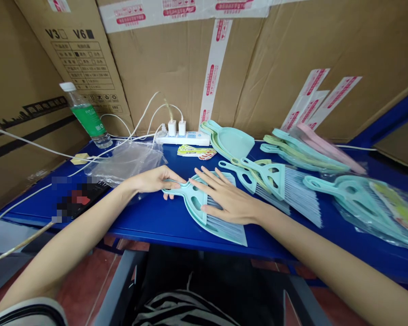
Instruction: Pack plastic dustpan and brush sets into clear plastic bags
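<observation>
mint broom (204, 222), under left hand (153, 179), right hand (227, 197), likely brooms (275, 181) beside

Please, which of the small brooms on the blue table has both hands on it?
The mint-green hand broom nearest the table's front edge: the left hand holds its handle, the right hand lies on its head. The next broom is untouched.

You had a mint-green plastic hand brush (197, 203) lying flat on the blue table top (139, 226), its looped handle pointing left and its grey-white bristles fanning toward the near right. Its head showed oval cut-outs. Your left hand (153, 180) curled around the handle, while your right hand (227, 197) lay spread across the head. A matching dustpan (240, 240) seemed to lie beneath it.
</observation>
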A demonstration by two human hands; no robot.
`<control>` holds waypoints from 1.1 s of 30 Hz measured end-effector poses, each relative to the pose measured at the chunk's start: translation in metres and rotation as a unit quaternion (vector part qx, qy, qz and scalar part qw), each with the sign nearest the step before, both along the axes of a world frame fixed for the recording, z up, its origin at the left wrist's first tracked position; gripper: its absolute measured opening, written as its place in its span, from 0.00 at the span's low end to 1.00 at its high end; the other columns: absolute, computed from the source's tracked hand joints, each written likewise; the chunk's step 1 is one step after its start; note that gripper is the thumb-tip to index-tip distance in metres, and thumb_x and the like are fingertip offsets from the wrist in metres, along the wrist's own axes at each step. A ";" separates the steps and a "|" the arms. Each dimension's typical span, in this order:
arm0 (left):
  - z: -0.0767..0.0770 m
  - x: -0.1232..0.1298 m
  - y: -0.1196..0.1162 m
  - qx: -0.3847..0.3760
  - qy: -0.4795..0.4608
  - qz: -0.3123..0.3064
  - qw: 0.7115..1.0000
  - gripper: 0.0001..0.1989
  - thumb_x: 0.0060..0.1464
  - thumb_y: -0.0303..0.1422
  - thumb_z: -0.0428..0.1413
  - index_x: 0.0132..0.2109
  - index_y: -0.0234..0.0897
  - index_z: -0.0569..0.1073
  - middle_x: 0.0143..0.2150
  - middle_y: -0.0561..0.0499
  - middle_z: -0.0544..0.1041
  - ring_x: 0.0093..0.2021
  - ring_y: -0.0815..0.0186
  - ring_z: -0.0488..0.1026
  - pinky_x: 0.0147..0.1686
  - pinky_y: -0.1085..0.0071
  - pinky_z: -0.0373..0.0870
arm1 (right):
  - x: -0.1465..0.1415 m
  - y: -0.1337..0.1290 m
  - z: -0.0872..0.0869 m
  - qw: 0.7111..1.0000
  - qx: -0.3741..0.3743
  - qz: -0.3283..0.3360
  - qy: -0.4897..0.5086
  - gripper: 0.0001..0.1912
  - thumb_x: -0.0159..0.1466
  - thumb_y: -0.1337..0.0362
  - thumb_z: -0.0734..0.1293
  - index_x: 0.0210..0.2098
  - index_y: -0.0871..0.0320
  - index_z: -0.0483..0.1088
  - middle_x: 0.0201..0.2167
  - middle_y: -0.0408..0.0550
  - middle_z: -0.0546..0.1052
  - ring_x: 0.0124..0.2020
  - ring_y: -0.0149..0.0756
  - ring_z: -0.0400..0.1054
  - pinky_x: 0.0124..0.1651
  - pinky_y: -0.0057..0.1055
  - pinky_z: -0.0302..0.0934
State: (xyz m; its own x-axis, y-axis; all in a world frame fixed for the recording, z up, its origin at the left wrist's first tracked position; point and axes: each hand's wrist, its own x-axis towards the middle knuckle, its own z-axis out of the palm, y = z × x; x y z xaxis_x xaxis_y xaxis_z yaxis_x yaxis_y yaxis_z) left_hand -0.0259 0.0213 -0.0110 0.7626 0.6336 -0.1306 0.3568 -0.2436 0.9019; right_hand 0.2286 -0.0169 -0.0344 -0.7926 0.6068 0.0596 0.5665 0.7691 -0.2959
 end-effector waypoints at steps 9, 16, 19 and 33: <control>0.024 -0.009 -0.002 0.241 0.108 -0.035 0.964 0.11 0.58 0.33 0.56 0.45 0.35 0.79 0.41 0.47 0.81 0.38 0.68 0.75 0.38 0.73 0.70 | 0.000 0.003 0.006 1.000 -0.008 -0.011 0.001 0.42 0.67 0.40 0.53 0.72 0.57 0.42 0.73 0.58 0.35 0.71 0.51 0.22 0.69 0.60 0.26; 0.040 0.038 0.026 0.460 0.234 0.043 0.856 0.14 0.59 0.31 0.52 0.48 0.33 0.77 0.45 0.44 0.81 0.42 0.64 0.76 0.43 0.68 0.70 | 0.001 0.009 0.000 1.000 0.000 -0.013 -0.006 0.46 0.67 0.39 0.50 0.71 0.66 0.41 0.72 0.65 0.36 0.72 0.52 0.25 0.69 0.60 0.32; 0.039 0.077 0.047 0.487 0.354 0.009 0.799 0.15 0.60 0.30 0.51 0.52 0.32 0.76 0.47 0.41 0.80 0.46 0.59 0.77 0.44 0.67 0.70 | 0.003 0.010 0.004 0.998 0.052 -0.020 -0.004 0.43 0.68 0.42 0.53 0.69 0.69 0.50 0.71 0.66 0.47 0.72 0.53 0.36 0.69 0.59 0.41; 0.023 0.120 0.069 0.527 0.360 0.017 0.770 0.11 0.55 0.23 0.54 0.40 0.35 0.81 0.37 0.41 0.81 0.42 0.56 0.78 0.41 0.67 0.68 | 0.040 0.026 0.033 0.950 0.249 -0.190 -0.010 0.19 0.67 0.66 0.56 0.49 0.64 0.75 0.42 0.60 0.79 0.48 0.51 0.69 0.49 0.46 0.63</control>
